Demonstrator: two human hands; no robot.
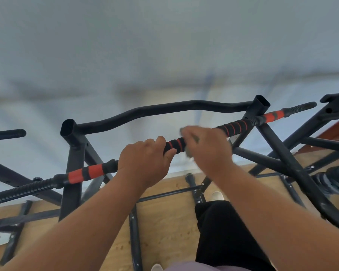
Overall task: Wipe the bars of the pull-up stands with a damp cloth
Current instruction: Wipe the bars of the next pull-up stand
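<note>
Hands (176,153) on striped bar (235,127) — right grips cloth (188,151), no writing legible

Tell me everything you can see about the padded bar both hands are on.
The padded bar runs slantwise from lower left to upper right, black foam with red bands and ribbed black ends. It crosses the stand's two uprights. The left hand grips its middle; the right hand wraps a pale cloth around it, blurred.

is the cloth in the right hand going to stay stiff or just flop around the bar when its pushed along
Probably floppy: the cloth shows only as crumpled bits poking out of the right hand, bunched around the padded bar. It looks light. The foam grip likely drags on it, so the left hand gripping the bar helps.
</note>
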